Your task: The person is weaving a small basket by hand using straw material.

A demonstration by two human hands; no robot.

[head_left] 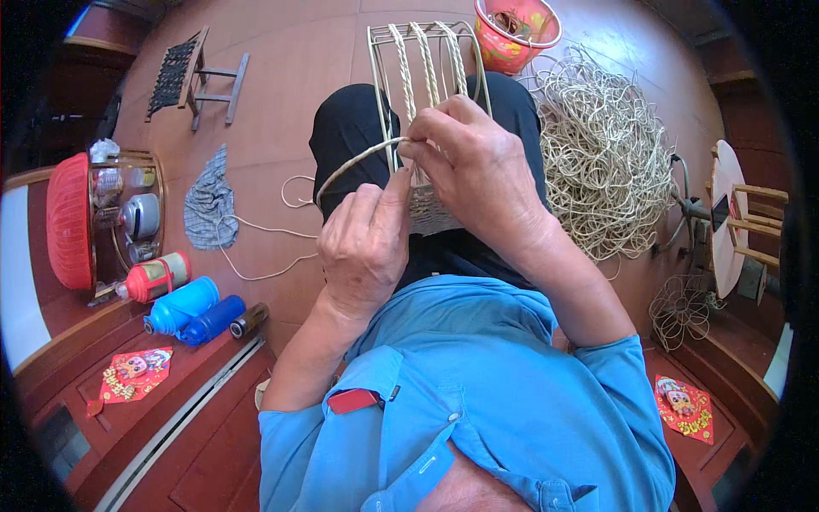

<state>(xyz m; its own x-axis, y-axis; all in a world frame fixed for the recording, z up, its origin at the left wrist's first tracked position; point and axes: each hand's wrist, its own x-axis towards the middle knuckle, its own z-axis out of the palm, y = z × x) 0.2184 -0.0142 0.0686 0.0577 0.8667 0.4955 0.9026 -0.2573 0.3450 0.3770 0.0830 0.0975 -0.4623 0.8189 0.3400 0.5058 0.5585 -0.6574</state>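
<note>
Between my knees stands a basket (pixel 436 209) on a wire frame, with twisted straw cords running along its upper bars and a tightly woven band at its near part. My right hand (pixel 478 162) pinches a pale straw cord (pixel 363 158) at the frame's left edge. From that pinch the cord arcs left over my knee and trails down behind my left hand. My left hand (pixel 365 243) is closed, its thumb and forefinger at the basket's edge just below the right fingertips. Exactly what sits between the left fingertips is hidden.
A large heap of straw cord (pixel 597 162) covers the floor at right, beside a red basin (pixel 516 38). Leftward are a small woven stool (pixel 192 81), a grey cloth (pixel 209 200) and several flasks (pixel 183 305). A chair (pixel 729 218) stands at far right.
</note>
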